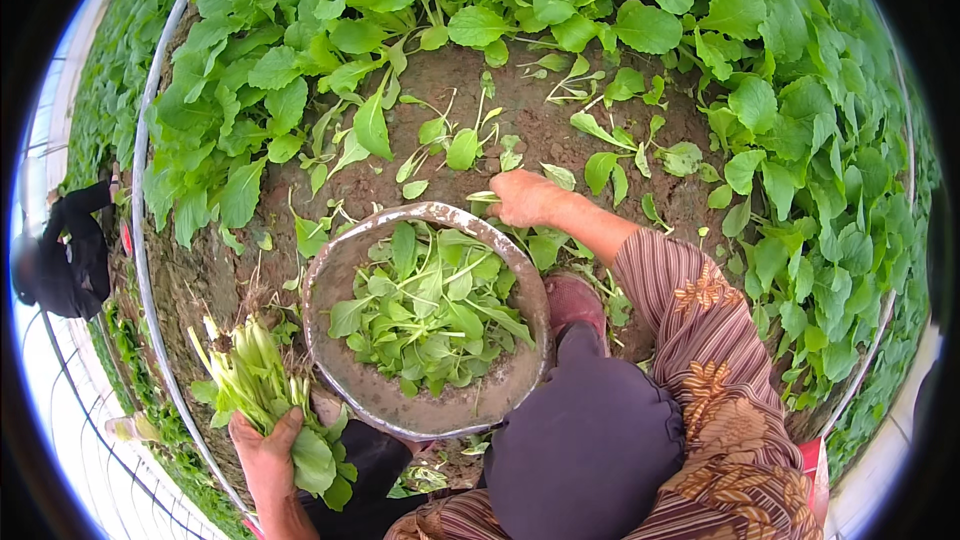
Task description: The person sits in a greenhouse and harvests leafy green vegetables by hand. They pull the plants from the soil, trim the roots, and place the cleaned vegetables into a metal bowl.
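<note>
My left hand (268,450), at the lower left, grips a thick bunch of leafy greens (259,356) by its leafy part. The bunch's pale stems and soil-covered roots point up and away from me. My right hand (529,199) is just past the far rim of a round, worn basin (337,382), fingers pinched on a small green stalk (482,196). Loose picked leaves (435,300) fill the middle of the basin, which stands between my legs. Under my right hand lies bare brown soil (517,112) strewn with torn leaves.
Dense leafy green plants (645,22) grow ahead and to the right. A pale curved pipe (142,127) runs along the left. Beyond it crouches another person in dark clothing (71,262). My dark-clad knee (585,442) and reddish shoe (574,304) sit right of the basin.
</note>
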Available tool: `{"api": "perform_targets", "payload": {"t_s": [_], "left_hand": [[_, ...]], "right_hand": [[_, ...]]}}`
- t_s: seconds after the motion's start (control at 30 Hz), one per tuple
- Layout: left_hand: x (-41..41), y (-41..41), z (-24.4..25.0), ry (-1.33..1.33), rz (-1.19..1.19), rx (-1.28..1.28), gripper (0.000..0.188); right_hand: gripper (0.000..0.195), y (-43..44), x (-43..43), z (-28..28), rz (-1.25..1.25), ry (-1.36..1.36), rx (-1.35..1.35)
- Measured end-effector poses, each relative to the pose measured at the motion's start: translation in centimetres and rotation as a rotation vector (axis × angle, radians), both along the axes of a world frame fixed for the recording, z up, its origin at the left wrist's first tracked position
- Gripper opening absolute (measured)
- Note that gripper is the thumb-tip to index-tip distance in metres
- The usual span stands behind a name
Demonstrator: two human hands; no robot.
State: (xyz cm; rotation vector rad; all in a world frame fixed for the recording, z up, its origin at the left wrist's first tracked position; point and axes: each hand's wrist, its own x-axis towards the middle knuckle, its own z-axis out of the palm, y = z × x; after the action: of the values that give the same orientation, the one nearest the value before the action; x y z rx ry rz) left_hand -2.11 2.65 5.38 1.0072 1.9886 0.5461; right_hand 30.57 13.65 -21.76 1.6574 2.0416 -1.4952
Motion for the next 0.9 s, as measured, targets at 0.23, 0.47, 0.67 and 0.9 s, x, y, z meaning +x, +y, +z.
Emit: {"api": "perform_targets", "payload": {"t_s": [0.23, 0.47, 0.67, 0.9], "left_hand": [[-0.2, -0.4, -0.4, 0.006, -0.015, -0.007, 0.041], [-0.2, -0.3, -0.2, 0.014, -0.029, -0.003, 0.042], [-0.3, -1.1, 0.0, 0.013, 0.034, 0.026, 0.033], [0.2, -1.3, 0.6, -0.043, 0.041, 0.054, 0.040]], "right_hand": [[0.019, -4.9, -1.9, -2.2, 0.110, -0.214, 0.188], [0.030, -1.2, 2.4, -2.7, 0.114, 0.096, -0.201], [0.029, -2.3, 9.1, 3.3, -0.039, -0.001, -0.019], [0.054, -12.0, 4.6, 1.2, -0.173, -0.392, 0.371]]}}
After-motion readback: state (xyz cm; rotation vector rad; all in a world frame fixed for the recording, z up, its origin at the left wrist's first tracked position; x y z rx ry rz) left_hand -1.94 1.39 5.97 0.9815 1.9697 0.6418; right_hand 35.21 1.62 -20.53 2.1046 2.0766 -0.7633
